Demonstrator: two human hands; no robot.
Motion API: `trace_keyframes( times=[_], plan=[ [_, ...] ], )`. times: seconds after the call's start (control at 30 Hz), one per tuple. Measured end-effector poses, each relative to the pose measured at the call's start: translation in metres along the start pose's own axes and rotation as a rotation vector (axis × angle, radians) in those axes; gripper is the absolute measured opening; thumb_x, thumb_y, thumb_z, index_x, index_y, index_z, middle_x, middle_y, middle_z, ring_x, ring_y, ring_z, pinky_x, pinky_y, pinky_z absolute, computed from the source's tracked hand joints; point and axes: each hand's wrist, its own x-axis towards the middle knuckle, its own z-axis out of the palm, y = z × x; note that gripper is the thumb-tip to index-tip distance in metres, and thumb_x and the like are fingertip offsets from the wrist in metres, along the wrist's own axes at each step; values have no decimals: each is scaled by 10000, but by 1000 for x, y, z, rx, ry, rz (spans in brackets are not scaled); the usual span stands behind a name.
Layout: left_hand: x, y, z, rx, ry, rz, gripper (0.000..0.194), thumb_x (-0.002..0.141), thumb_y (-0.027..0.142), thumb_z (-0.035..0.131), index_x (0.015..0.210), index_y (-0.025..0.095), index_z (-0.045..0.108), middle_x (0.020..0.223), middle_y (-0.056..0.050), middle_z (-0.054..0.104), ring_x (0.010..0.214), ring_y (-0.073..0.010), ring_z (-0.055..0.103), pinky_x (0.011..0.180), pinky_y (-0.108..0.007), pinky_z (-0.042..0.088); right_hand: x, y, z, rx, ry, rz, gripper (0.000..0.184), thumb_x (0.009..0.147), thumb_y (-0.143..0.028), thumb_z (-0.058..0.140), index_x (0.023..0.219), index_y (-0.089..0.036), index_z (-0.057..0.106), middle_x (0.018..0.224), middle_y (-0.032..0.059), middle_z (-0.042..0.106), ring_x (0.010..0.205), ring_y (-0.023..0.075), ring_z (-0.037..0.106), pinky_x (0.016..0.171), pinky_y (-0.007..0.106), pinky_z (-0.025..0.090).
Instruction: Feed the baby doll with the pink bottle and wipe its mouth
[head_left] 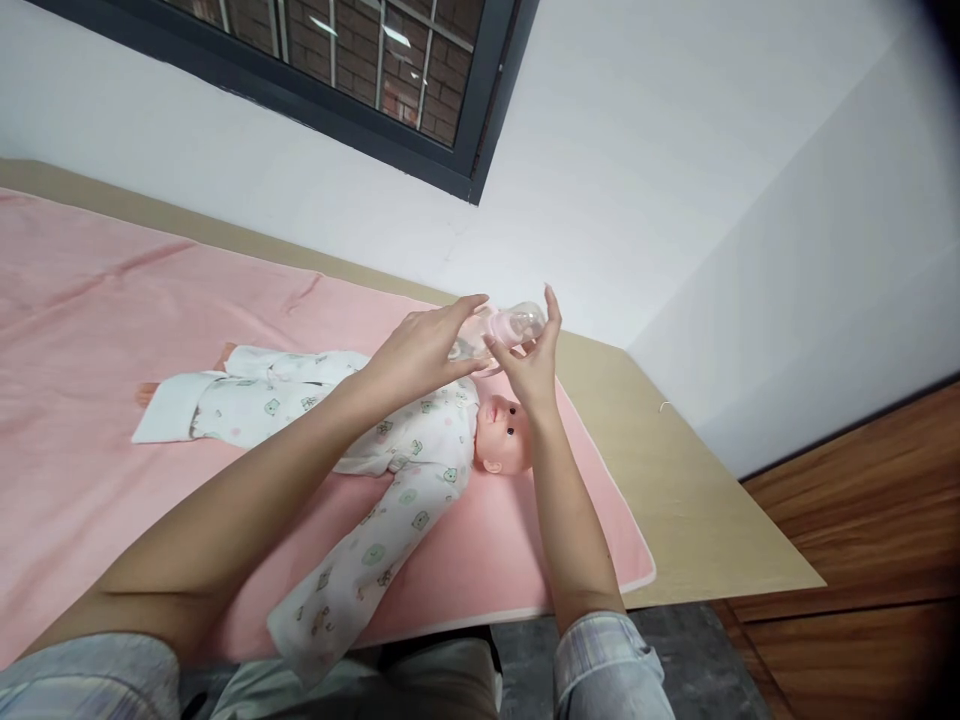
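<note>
Over the doll's chest I hold a clear baby bottle [504,326] with a pink collar and a clear cap, tilted with its cap end to the right. My left hand [420,345] wraps round the bottle's body. Around the collar and cap curl the thumb and fingers of my right hand [534,372]. Beneath my arms a baby doll [501,438] lies on its back, head to the right, in white printed clothes [420,430]. One long sleeve stretches toward me past the table's edge. My left forearm hides part of the doll's body.
A pink blanket [90,300] with a white border lies under the doll on a tan tabletop [660,480]. A white wall and a dark-framed window [476,150] stand behind. To the right is a wooden-faced panel [870,490]. The table's front edge runs close to my lap.
</note>
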Motion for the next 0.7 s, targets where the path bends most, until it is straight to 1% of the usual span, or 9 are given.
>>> trace_keyframes(
  times=[0.1,0.17,0.27,0.33,0.43,0.53,0.63,0.7],
  plan=[
    [-7,12,-11,21,10,46,533,966,412,602,1456,212,536,1467,-84,594,1311,-332,578,1090,-444,455,13,20,-25,-115,118,7,1104,767,-464,789,1624,-328,107,1569,141,404,1284,254,598,1036,448,566],
    [-12,20,-19,-3,-7,72,459,979,443,570,1388,236,599,1416,-59,631,1283,-319,595,1070,-422,472,20,36,-43,-238,196,12,1064,762,-384,767,1618,-281,143,1562,158,418,1253,252,613,1056,441,546],
    [-21,31,-32,-61,-40,95,422,974,496,556,1315,264,646,1362,-37,661,1238,-320,620,1022,-418,504,25,60,-66,-412,269,69,1027,750,-296,729,1610,-240,172,1573,174,412,1335,274,557,1097,442,509],
    [-27,38,-39,-83,-44,96,398,962,486,569,1295,285,659,1344,-24,667,1234,-323,620,1030,-427,501,24,75,-78,-491,301,127,1022,729,-248,714,1605,-216,188,1568,185,419,1382,290,516,1121,453,484],
    [-35,45,-47,-104,-19,86,377,952,480,580,1275,308,671,1341,-14,659,1274,-330,593,1099,-447,465,19,93,-88,-566,330,205,1002,703,-208,697,1591,-192,233,1544,193,449,1407,308,487,1167,484,427],
    [-40,49,-50,-106,-10,70,392,937,514,590,1264,316,681,1332,-11,660,1295,-343,576,1120,-467,456,14,104,-93,-598,334,249,979,701,-191,688,1583,-152,264,1528,212,465,1419,315,472,1194,480,391],
    [-43,52,-52,-109,-39,56,387,909,517,613,1234,325,702,1294,-9,682,1282,-349,590,1111,-482,475,10,112,-96,-621,326,272,987,709,-186,697,1588,-113,256,1503,227,486,1419,311,475,1198,460,388],
    [-45,55,-56,-142,-76,75,346,904,502,634,1204,351,718,1259,4,699,1246,-338,623,1084,-475,512,8,118,-96,-634,315,280,996,709,-187,711,1591,-107,255,1496,227,495,1414,309,482,1196,450,392]
  ],
)
